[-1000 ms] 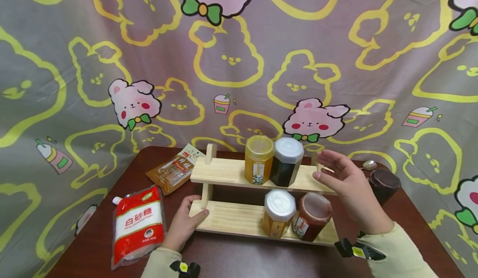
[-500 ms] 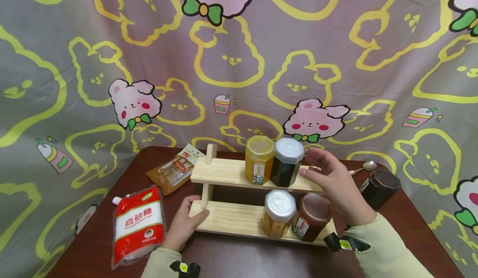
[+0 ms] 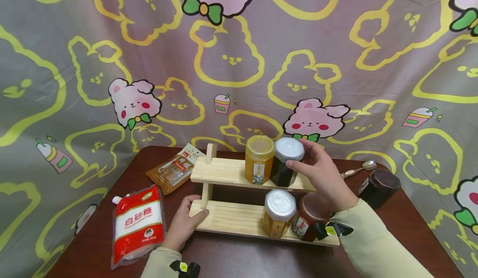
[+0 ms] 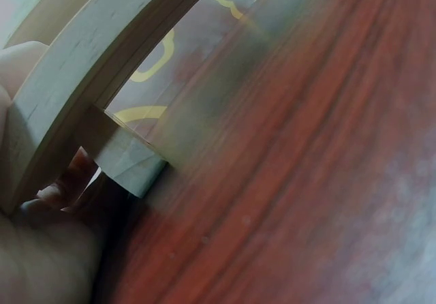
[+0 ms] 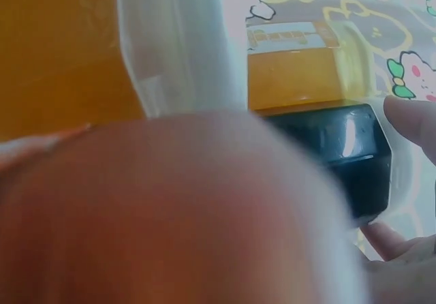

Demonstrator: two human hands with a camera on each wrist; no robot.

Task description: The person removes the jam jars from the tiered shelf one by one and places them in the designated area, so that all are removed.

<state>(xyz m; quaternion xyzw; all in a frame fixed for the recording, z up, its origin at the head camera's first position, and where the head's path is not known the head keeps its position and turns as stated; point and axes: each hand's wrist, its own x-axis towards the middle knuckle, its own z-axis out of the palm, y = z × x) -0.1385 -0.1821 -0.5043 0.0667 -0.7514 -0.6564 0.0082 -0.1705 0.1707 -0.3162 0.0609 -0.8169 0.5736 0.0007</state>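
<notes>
A two-tier wooden rack (image 3: 231, 218) stands on the table. My left hand (image 3: 186, 225) grips the left end of its lower shelf, and the left wrist view shows the rack's board (image 4: 82, 65) close beside that hand (image 4: 48, 256). On the upper shelf, my right hand (image 3: 328, 180) holds a dark jar with a white lid (image 3: 281, 173), thumb in front and fingers behind. A yellow jar (image 3: 257, 168) stands against its left side. Below are an amber jar with a white lid (image 3: 274, 227) and a reddish-brown jar (image 3: 314, 209), partly covered by the right wrist strap.
Left of the rack lie a red-and-white sugar pouch (image 3: 138, 224) and a brown packet (image 3: 173, 172). To the right are a spoon (image 3: 369, 165) and another dark jar (image 3: 379, 188), leaning or lying on the table (image 3: 242, 255). A patterned curtain (image 3: 239, 99) hangs behind.
My right hand has moved left from the right end of the upper shelf to the dark jar and taken hold of it. The left hand and the jars have stayed in place.
</notes>
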